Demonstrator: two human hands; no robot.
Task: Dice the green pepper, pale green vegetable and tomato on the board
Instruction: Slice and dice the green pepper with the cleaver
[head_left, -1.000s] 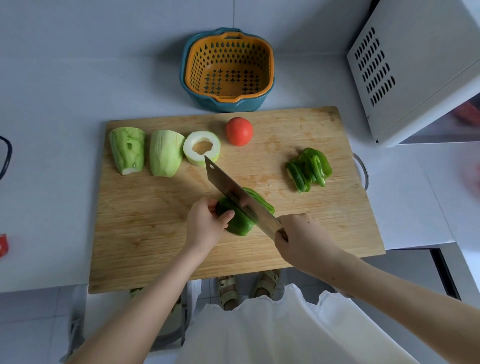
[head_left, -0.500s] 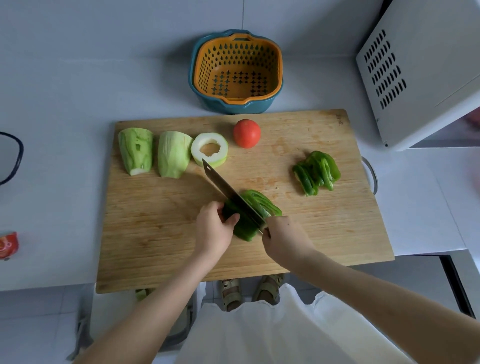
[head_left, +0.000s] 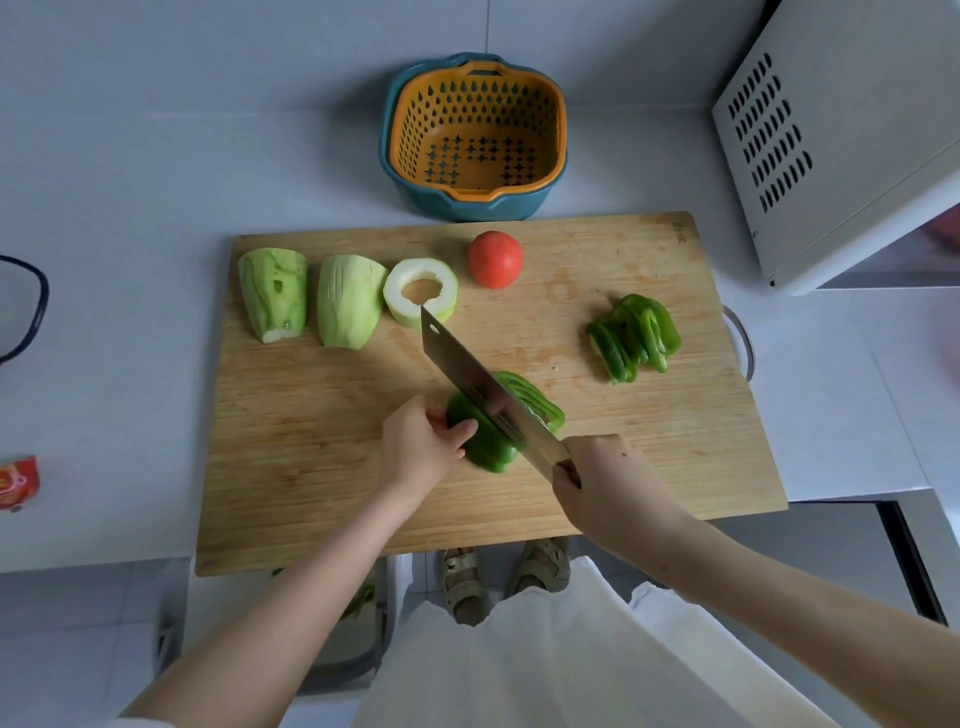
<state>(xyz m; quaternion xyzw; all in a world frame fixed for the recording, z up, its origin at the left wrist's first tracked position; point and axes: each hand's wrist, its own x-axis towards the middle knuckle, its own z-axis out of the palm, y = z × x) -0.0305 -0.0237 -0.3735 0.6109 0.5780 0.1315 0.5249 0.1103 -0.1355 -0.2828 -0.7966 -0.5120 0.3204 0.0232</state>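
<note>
One board, near its centre the green pepper, long axis crosswise to the cleaver set across it; left hand grips the uncut end toward the board's left edge, right hand clenches the handle toward its near edge.

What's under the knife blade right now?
The green pepper lies under the knife: its uncut part beside the left hand, sliced strips on the other side. The blade hides the cut itself, so its depth cannot be seen.
</note>
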